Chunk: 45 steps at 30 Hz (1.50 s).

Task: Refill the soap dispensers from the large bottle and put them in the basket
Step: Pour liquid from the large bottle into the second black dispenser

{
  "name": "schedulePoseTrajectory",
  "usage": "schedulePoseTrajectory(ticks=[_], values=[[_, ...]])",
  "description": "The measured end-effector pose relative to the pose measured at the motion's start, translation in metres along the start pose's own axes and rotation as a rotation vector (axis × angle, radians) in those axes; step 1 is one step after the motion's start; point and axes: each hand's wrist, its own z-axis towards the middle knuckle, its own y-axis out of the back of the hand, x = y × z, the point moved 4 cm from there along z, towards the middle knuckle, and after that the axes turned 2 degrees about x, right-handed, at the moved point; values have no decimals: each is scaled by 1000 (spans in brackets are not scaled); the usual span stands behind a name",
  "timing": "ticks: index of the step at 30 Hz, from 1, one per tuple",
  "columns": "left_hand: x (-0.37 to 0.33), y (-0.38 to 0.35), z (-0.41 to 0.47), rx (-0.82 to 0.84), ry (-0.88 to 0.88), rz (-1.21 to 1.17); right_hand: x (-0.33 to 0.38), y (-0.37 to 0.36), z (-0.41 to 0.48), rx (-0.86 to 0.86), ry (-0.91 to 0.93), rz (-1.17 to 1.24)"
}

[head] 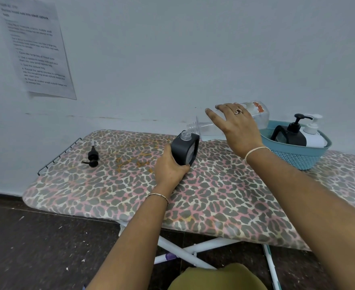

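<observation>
A dark grey soap dispenser (184, 151) with its pump off stands tilted on the ironing board (118, 191); my left hand (169, 167) grips its lower side. My right hand (236, 127) holds the large clear bottle (260, 116) tipped almost flat, its open neck (191, 129) right above the dispenser's clear mouth. The black pump head (92, 157) lies on the board at the left. A blue basket (298, 152) at the right holds a black dispenser (291, 135) and a white dispenser (314, 136).
The board has a leopard-print cover and a wire rack (56, 156) at its left end, close to the wall. A printed sheet (35, 47) is taped to the wall. White board legs (185, 251) and dark floor lie below.
</observation>
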Motion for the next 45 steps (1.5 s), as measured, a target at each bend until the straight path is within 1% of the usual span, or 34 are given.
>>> schedulePoseTrajectory(ticks=[12,18,45], values=[[-1,0,0,19,26,-5,-1,1,0,7,13,-4],[-2,1,-1,20,19,-12,-2,1,2,27,15,-18],[-1,0,-1,2,-6,-14,-3,3,3,15,50,-39]])
